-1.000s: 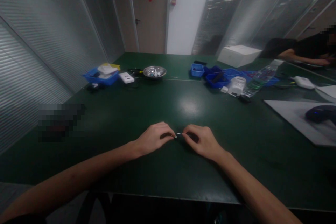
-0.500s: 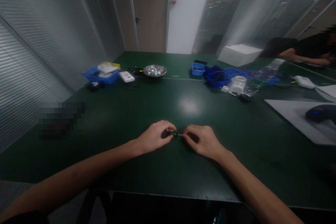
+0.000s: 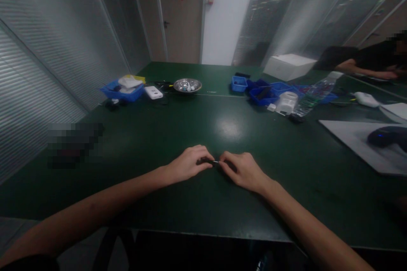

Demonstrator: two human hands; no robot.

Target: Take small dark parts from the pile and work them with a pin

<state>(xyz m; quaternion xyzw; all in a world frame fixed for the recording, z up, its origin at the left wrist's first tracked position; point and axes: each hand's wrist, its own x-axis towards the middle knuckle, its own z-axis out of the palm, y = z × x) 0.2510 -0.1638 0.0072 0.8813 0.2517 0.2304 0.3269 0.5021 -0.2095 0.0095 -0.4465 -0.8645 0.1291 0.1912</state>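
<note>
Low over the green table [image 3: 178,125], both my hands meet around one small, slim item. My left hand [image 3: 190,162] is closed, thumb and fingers pinching a small dark stick-like piece [image 3: 207,161]. From its right end a thin shiny tip [image 3: 216,161] points toward my other hand. My right hand [image 3: 243,167] is closed in a pinch at that tip, its fingertips covering the far end. The item is too small and dark for me to tell its kind.
At the back left stand a filled blue basket [image 3: 135,95], a white device [image 3: 154,92] and a metal bowl [image 3: 187,80]. Farther right are blue trays [image 3: 262,100], a plastic bottle [image 3: 313,96], a white box [image 3: 288,66] and a mouse [image 3: 386,137]. A person's arm [image 3: 365,72] rests beyond.
My right hand has shifted slightly left, narrowing the gap between my hands. The dark piece has turned and shows a slimmer side; less of the shiny tip shows.
</note>
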